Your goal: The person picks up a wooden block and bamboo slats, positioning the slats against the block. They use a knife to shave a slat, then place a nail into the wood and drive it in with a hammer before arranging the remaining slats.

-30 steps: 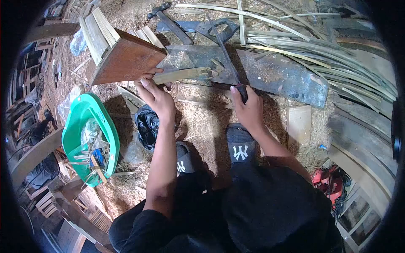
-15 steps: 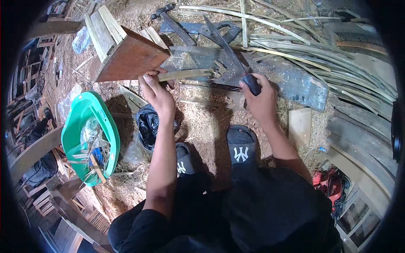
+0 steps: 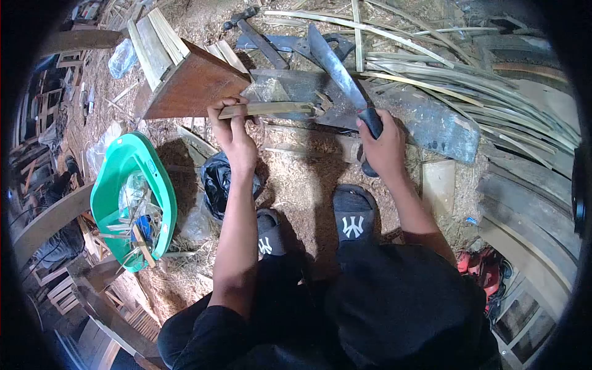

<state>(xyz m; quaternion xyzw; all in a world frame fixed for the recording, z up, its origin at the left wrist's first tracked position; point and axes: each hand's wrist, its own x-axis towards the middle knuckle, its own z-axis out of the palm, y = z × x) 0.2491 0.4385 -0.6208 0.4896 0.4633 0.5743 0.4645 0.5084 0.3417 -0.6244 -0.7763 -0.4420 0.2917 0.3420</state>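
My left hand [image 3: 233, 132] is closed around one end of a short wooden strip [image 3: 271, 108], which points right over a worn plank [image 3: 431, 126] on the ground. In my right hand [image 3: 383, 142] is the dark handle of a machete [image 3: 338, 69]; its broad blade slants up and to the left, apart from the strip. Just beyond my left hand stands a brown wooden box [image 3: 194, 83] with pale strips in it. A hammer [image 3: 262, 43] and a handsaw [image 3: 296, 44] lie past the plank, the saw partly behind the blade.
A green plastic tub [image 3: 169, 203] with scraps and plastic sits at left, beside a black plastic bag [image 3: 216, 185]. Long thin strips [image 3: 419, 74] spread across the upper right. Boards [image 3: 524, 203] lie at right, near a red tool [image 3: 484, 274]. Shavings cover the ground.
The machete has turned so its blade's flat face shows, and its tip has shifted slightly right. My left fingers have changed their hold on the strip, whose near end now shows.
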